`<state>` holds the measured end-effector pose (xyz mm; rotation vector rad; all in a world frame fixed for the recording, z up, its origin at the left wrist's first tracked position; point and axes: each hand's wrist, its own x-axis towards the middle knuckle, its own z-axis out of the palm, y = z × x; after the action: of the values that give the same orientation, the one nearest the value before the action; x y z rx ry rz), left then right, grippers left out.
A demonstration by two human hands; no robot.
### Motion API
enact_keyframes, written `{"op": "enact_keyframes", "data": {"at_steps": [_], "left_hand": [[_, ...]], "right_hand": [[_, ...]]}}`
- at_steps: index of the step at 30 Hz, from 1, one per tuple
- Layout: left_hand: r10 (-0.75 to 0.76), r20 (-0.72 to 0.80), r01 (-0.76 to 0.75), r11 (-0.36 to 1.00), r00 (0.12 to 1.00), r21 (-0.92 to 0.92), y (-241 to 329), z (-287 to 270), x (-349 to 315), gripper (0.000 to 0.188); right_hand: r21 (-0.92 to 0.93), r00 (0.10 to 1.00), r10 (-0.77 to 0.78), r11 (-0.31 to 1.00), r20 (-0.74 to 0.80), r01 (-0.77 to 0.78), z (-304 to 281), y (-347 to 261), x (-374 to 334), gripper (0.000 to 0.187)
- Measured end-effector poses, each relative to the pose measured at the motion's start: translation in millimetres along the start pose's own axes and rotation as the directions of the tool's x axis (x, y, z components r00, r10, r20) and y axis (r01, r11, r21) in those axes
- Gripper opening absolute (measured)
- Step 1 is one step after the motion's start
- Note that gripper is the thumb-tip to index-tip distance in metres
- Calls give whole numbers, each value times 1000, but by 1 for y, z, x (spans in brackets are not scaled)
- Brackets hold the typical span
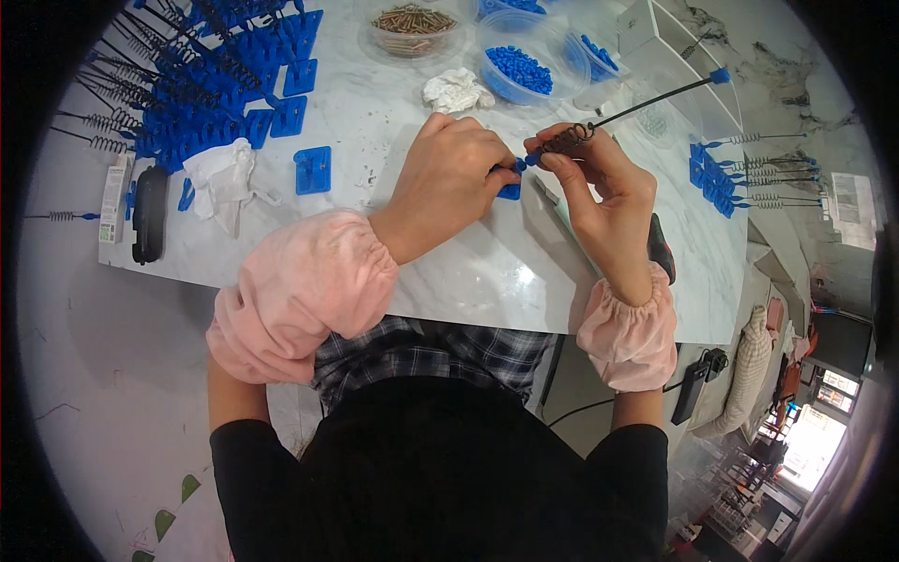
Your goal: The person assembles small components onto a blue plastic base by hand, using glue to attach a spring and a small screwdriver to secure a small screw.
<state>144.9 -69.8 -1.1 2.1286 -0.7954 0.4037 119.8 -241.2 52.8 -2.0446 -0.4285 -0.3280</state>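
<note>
Both hands meet over the white marbled table (449, 272). My left hand (440, 183) is closed on a small blue plastic base (510, 191), mostly hidden by the fingers. Between thumb and fingers, my right hand (609, 192) pinches a black rod (655, 97) near its coil spring (568, 139). The rod slants up to the right and ends in a blue cap (719, 76). Its lower end has a blue joint (533, 160) that meets the blue part at my left fingertips; whether they are joined I cannot tell.
Many blue bases with springy rods (201, 89) crowd the far left. A single blue plate (313, 170) lies nearer. Tubs of brass-coloured screws (412, 28) and blue caps (518, 70) stand at the back. Crumpled tissue (223, 178), a black case (150, 214) and finished-looking rods (716, 180) flank me.
</note>
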Motion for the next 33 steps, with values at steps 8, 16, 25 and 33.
{"op": "enact_keyframes", "data": {"at_steps": [8, 16, 25, 33], "left_hand": [[6, 0, -6, 1000, 1000, 1, 0, 0, 0, 14], [0, -4, 0, 1000, 1000, 0, -2, 0, -1, 14], [-70, 166, 120, 941, 984, -316, 11, -22, 3, 11], [-30, 519, 483, 417, 854, -770, 27, -42, 7, 28]], "right_hand": [[11, 1000, 6, 1000, 2, -6, 0, 1, -1, 15], [30, 1000, -6, 1000, 24, 5, 0, 3, 0, 14], [442, 976, 201, 871, 79, -216, -18, -12, 6, 22], [560, 981, 192, 810, 28, -175, -34, -23, 1, 23]]}}
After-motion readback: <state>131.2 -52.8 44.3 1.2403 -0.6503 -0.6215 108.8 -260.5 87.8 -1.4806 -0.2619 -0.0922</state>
